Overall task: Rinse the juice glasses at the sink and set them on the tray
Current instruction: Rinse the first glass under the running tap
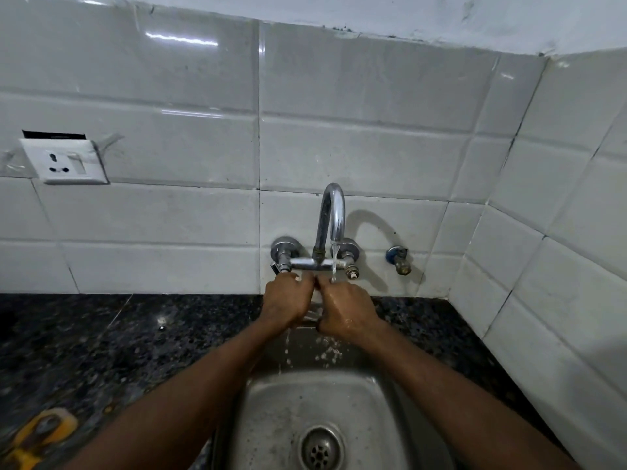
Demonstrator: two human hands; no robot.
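While water falls from the tap (pixel 330 212) in a thin stream (pixel 333 262), you have both hands raised close under the spout, above the far edge of the steel sink (pixel 288 412). Your left hand (pixel 286 300) and right hand (pixel 346 310) curl toward each other with the knuckles almost meeting. Between them shows a pale, see-through sliver that I take to be the juice glass (pixel 314 312). Your fingers hide most of it, so I cannot tell which way it is tipped. Both hands appear to be clasped round it, the left from the left side and the right from the right. The stream lands just at the far knuckles of the right hand.

I judge the glass to be light, rigid and brittle, and slick now that it and your hands are wet. Wrap your fingers round the wall below the rim; do not pinch the rim itself. Hold firmly enough that it cannot slide, and mind the tap's metal crossbar (pixel 305 262) just beyond your knuckles, since a knock there could chip it.

No tray is in view. The dark speckled worktop (pixel 101 334) runs to either side of the sink, with a blurred yellow object (pixel 40 432) at its near left.
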